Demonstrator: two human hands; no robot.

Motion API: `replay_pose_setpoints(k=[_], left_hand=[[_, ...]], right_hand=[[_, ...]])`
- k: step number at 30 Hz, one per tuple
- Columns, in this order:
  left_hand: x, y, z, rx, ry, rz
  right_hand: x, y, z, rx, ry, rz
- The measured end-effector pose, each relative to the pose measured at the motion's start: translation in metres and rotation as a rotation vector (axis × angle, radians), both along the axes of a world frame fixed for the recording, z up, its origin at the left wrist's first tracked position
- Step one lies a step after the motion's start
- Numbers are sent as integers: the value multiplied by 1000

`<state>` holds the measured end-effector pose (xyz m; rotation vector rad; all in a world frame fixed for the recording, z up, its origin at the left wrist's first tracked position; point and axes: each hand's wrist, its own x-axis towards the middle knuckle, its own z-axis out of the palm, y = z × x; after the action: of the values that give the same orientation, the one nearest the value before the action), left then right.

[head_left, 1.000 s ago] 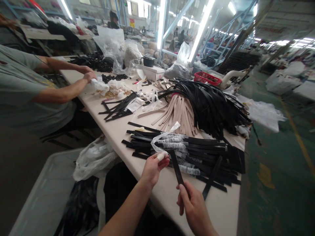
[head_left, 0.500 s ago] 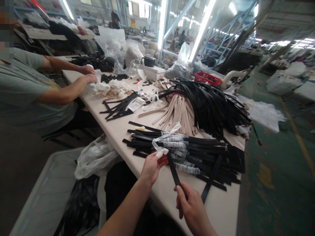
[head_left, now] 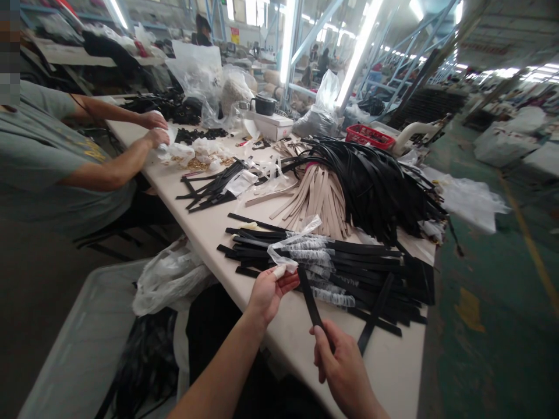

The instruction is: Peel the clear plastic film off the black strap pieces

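My right hand (head_left: 338, 355) is closed round the lower end of a black strap (head_left: 309, 298), which slants up and left. My left hand (head_left: 271, 291), with a white wrap on a fingertip, pinches the end of a thin clear plastic strip (head_left: 279, 253) beside the strap's upper end. The strip trails up over the straps lying behind. Those black straps (head_left: 371, 262) lie side by side on the table, with crinkled clear plastic (head_left: 312, 256) round their middles. One more black strap (head_left: 376, 314) lies slanted across them, right of my hands.
Beige straps (head_left: 321, 195) and a large black strap bundle (head_left: 371, 186) lie farther back, before a red basket (head_left: 369, 137). A person (head_left: 56, 157) works at the left table edge (head_left: 174, 198). A grey bin (head_left: 82, 331) with plastic bags stands below left.
My left hand has shifted slightly left, and a small gap shows between it and the strap's upper end. The other person's hands have moved a little. The view has shifted slightly.
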<state>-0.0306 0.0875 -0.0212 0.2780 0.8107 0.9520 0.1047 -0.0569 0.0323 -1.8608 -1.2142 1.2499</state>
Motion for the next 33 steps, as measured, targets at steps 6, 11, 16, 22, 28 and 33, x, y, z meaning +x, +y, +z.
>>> replay_pose_setpoints(k=[6,11,16,22,28,33], left_hand=[[2,-1,-3,2,9,-9],[2,0,-6,-9,4,-3],[1,1,-6,-21,-12,0],[-2,2,-5,-39,-43,-7],[-1,2,-3,-1,1,-36],[-3,-4,0,86,100,-189]], right_hand=[[1,0,-5,6,1,13],[2,-1,-7,29,-19,10],[0,-1,-11,22,-7,-8],[0,3,-2,15,2,6],[0,2,-8,26,-38,29],[3,2,-12,-27,-22,74]])
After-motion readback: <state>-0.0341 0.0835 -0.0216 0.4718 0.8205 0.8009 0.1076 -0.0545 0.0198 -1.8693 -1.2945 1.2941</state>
